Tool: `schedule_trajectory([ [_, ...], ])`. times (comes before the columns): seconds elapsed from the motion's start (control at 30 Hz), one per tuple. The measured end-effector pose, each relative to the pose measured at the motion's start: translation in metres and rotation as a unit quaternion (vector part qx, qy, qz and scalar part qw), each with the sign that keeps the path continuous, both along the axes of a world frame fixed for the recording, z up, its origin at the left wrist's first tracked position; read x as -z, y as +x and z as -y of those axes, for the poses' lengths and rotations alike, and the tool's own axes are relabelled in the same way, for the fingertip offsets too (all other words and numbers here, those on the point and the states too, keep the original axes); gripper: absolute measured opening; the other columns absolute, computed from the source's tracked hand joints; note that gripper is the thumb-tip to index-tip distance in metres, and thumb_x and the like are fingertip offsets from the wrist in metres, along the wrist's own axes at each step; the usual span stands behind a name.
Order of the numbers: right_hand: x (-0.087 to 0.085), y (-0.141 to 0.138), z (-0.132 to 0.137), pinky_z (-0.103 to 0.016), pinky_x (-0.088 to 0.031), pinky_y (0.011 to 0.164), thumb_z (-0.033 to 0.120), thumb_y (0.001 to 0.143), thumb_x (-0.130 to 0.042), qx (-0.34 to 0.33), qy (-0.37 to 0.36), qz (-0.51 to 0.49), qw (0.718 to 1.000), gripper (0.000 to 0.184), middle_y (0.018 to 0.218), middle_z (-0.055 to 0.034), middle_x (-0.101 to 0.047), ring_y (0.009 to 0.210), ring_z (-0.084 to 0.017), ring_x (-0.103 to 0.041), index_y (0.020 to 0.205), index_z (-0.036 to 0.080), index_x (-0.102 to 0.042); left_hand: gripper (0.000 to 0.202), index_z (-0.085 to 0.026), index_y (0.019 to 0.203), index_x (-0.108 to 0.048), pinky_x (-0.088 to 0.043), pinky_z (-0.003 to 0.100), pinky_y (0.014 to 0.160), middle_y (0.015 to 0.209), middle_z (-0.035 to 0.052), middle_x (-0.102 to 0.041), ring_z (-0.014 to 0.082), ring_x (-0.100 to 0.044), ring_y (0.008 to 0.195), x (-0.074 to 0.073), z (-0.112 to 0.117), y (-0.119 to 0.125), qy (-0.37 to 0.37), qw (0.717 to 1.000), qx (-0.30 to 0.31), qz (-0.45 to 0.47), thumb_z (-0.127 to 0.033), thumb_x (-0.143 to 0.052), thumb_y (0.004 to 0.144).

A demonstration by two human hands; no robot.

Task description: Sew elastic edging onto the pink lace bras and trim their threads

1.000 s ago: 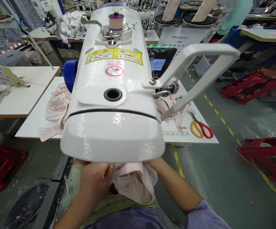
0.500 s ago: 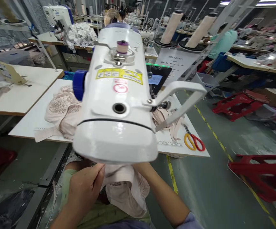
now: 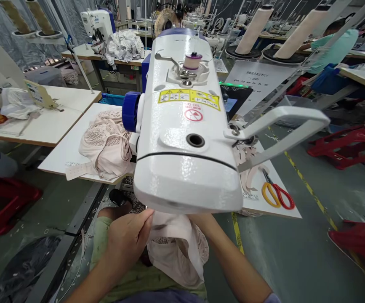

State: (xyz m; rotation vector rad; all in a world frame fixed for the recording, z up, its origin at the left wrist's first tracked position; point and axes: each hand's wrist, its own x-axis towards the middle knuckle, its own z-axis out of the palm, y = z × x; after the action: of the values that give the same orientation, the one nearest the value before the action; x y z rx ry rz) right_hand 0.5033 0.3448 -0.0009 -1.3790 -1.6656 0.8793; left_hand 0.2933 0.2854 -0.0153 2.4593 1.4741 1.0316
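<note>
A white sewing machine fills the middle of the view, its head tipped toward me. Below its front end hangs a pale pink lace bra, over my lap. My left hand is closed at the bra's left side, with thumb and forefinger pinched at its upper edge. On the other side, my right hand reaches in behind the machine head; its fingers are hidden, and only the wrist area and forearm show. The needle area is also hidden by the machine head.
More pale pink lace bras lie heaped on the table's left part. Scissors with yellow and red handles rest at the right edge, near pale straps. Thread cones stand behind. Red stools flank the table. A co-worker sits far right.
My view has turned a little to the left, so the machine and table sit farther right in the picture. Both hands and the bra stay at nearly the same place under the machine head.
</note>
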Motion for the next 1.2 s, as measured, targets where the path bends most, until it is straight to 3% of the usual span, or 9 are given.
schedule_trajectory([
  [0.3,0.002,0.007,0.002,-0.030,-0.044,0.058,0.037,0.086,-0.054,0.015,0.004,0.015,1.000,0.023,0.055,-0.0007,-0.051,0.061,-0.020,-0.046,0.066,0.026,-0.056,0.023,-0.017,0.089,-0.071,-0.037,0.026,0.049,0.055,-0.0020,-0.063,0.0116,-0.060,0.048,-0.003,-0.003,0.011,0.049,0.998,0.014,-0.029,-0.020,-0.050,0.097],
  [0.53,0.002,0.009,0.002,-0.030,-0.046,0.059,0.036,0.085,-0.058,0.033,-0.010,0.003,0.999,0.032,0.055,0.0004,-0.051,0.057,-0.018,-0.044,0.057,0.025,-0.047,0.015,-0.013,0.098,-0.070,-0.039,0.028,0.052,0.058,-0.0004,-0.065,0.0145,-0.060,0.050,0.002,0.000,0.011,0.089,0.995,0.027,-0.037,-0.016,-0.055,0.094],
  [0.67,0.006,0.009,0.000,-0.031,-0.043,0.059,0.038,0.082,-0.060,0.052,-0.012,-0.016,0.998,0.031,0.054,0.0017,-0.047,0.056,-0.017,-0.042,0.058,0.025,-0.045,0.016,-0.013,0.103,-0.070,-0.038,0.026,0.050,0.059,-0.0004,-0.065,0.0130,-0.059,0.049,0.003,0.002,0.006,0.069,0.997,0.033,-0.020,-0.015,-0.056,0.094],
  [0.8,0.015,0.004,0.004,-0.030,-0.044,0.062,0.037,0.082,-0.061,0.041,-0.029,-0.100,0.994,0.017,0.065,0.0003,-0.057,0.062,-0.018,-0.050,0.072,0.023,-0.057,0.021,-0.016,0.108,-0.071,-0.049,0.022,0.060,0.080,0.0039,-0.077,0.0144,-0.071,0.066,0.002,0.001,-0.001,0.022,0.999,0.028,0.025,-0.018,-0.054,0.096],
  [0.9,0.026,-0.006,0.021,-0.026,-0.044,0.060,0.045,0.083,-0.065,0.038,-0.119,-0.266,0.956,0.024,0.069,0.0014,-0.058,0.061,-0.015,-0.051,0.082,0.022,-0.058,0.024,-0.018,0.106,-0.073,-0.054,0.020,0.063,0.093,0.0046,-0.079,0.0156,-0.074,0.076,-0.002,0.000,-0.007,-0.041,0.998,0.014,0.055,-0.025,-0.051,0.098],
  [1.0,0.039,-0.016,0.047,-0.020,-0.037,0.047,0.063,0.076,-0.070,0.036,-0.255,-0.446,0.857,0.046,0.062,0.0045,-0.053,0.049,-0.010,-0.044,0.081,0.021,-0.054,0.028,-0.021,0.107,-0.074,-0.057,0.020,0.065,0.098,0.0024,-0.079,0.0165,-0.075,0.083,-0.009,0.001,-0.015,-0.155,0.985,0.018,0.069,-0.032,-0.049,0.099],
  [1.07,0.047,-0.020,0.064,-0.018,-0.029,0.040,0.066,0.069,-0.076,0.033,-0.296,-0.507,0.809,0.052,0.059,0.0067,-0.051,0.041,-0.006,-0.036,0.080,0.021,-0.053,0.027,-0.024,0.107,-0.074,-0.057,0.019,0.066,0.099,0.0004,-0.079,0.0157,-0.074,0.086,-0.012,0.003,-0.020,-0.223,0.972,0.040,0.065,-0.033,-0.049,0.099],
  [1.13,0.053,-0.022,0.080,-0.016,-0.027,0.040,0.059,0.070,-0.081,0.031,-0.282,-0.508,0.814,0.047,0.056,0.0080,-0.049,0.040,-0.004,-0.035,0.080,0.020,-0.056,0.026,-0.025,0.106,-0.073,-0.056,0.019,0.066,0.096,-0.0004,-0.078,0.0144,-0.074,0.083,-0.014,0.006,-0.024,-0.237,0.968,0.061,0.049,-0.031,-0.048,0.100],
  [1.2,0.057,-0.022,0.094,-0.017,-0.035,0.044,0.051,0.075,-0.080,0.032,-0.220,-0.469,0.855,0.037,0.056,0.0067,-0.051,0.044,-0.006,-0.043,0.081,0.020,-0.060,0.023,-0.022,0.109,-0.069,-0.055,0.023,0.065,0.092,0.0016,-0.077,0.0159,-0.072,0.080,-0.014,0.012,-0.025,-0.182,0.980,0.076,0.013,-0.031,-0.051,0.098],
])
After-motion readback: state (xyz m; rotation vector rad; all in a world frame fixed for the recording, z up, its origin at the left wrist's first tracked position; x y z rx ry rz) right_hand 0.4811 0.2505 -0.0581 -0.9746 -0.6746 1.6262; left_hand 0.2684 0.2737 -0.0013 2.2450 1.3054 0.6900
